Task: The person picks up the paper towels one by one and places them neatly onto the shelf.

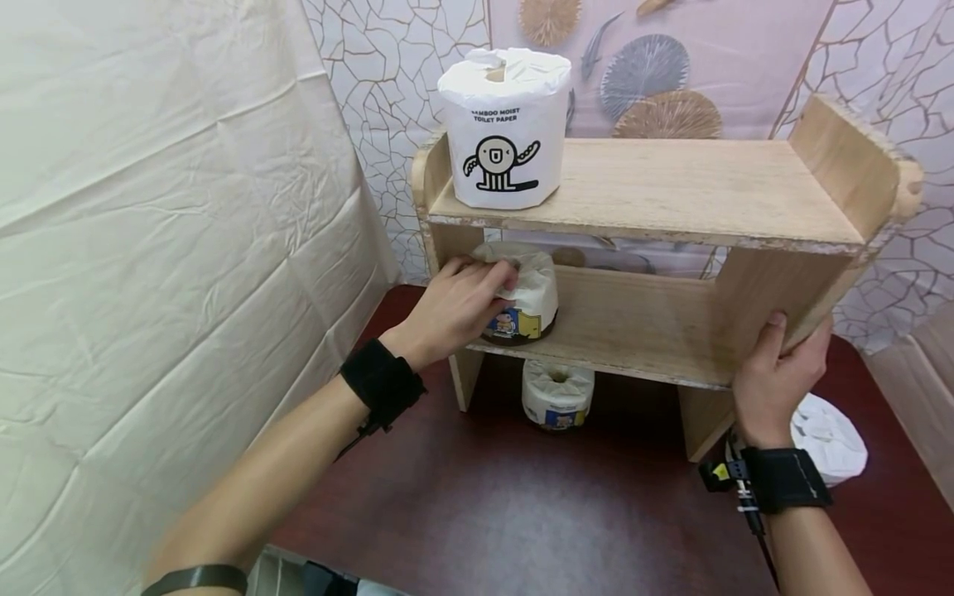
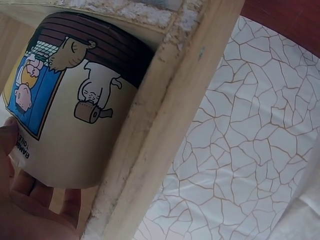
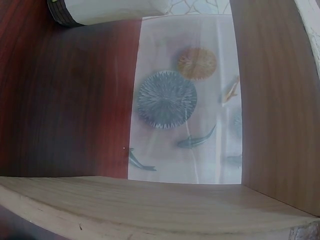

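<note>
On the middle board of a wooden shelf (image 1: 633, 323), at its left end, stands a wrapped toilet roll (image 1: 540, 281) printed with cartoon figures. My left hand (image 1: 456, 310) grips this roll from above, fingers over its top and thumb toward the front. The left wrist view has the same roll (image 2: 60, 155) close beside the wooden side panel (image 2: 150, 130), with fingertips round its top end. At the shelf's right side, my right hand (image 1: 778, 381) holds the edge of the side panel, thumb on the inner face. That hand is out of sight in the right wrist view.
A larger toilet roll (image 1: 514, 124) stands on the top board at the left. Another roll (image 1: 557, 397) sits on the dark red table (image 1: 581, 505) under the shelf. A white roll (image 1: 831, 439) is partly hidden behind my right wrist. A cream cloth (image 1: 186, 215) hangs at the left.
</note>
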Available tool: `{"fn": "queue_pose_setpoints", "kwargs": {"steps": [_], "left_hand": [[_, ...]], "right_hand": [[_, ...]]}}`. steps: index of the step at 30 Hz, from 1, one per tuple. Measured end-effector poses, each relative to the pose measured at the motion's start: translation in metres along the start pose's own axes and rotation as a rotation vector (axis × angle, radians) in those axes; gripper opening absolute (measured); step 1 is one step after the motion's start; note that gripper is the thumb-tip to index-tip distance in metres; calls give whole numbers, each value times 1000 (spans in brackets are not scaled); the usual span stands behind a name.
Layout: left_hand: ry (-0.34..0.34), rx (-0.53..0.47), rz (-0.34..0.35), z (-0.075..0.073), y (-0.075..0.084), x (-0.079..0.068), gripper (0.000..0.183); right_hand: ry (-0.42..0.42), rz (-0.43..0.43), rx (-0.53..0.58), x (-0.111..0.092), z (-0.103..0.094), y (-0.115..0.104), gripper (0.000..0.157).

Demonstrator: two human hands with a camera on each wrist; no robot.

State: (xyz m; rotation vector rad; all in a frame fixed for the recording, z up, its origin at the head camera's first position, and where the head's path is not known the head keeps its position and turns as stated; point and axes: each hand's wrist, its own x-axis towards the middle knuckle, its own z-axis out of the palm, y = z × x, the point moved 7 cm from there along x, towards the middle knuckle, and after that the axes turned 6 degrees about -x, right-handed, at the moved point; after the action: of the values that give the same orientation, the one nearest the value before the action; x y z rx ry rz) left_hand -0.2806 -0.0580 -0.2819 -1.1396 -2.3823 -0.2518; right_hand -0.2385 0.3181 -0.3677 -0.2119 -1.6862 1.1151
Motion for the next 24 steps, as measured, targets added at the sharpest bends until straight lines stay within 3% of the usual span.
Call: {"fn": "queue_pose_setpoints", "kwargs": {"steps": [13,24], "left_hand": [[18,6,12,2,4,3,24],[-17,-71,-31,10,7,6,35]], "right_hand": [[11,30,-3,1,1,0,40],[-8,62,-16,-1,-1,-4,42]]}}
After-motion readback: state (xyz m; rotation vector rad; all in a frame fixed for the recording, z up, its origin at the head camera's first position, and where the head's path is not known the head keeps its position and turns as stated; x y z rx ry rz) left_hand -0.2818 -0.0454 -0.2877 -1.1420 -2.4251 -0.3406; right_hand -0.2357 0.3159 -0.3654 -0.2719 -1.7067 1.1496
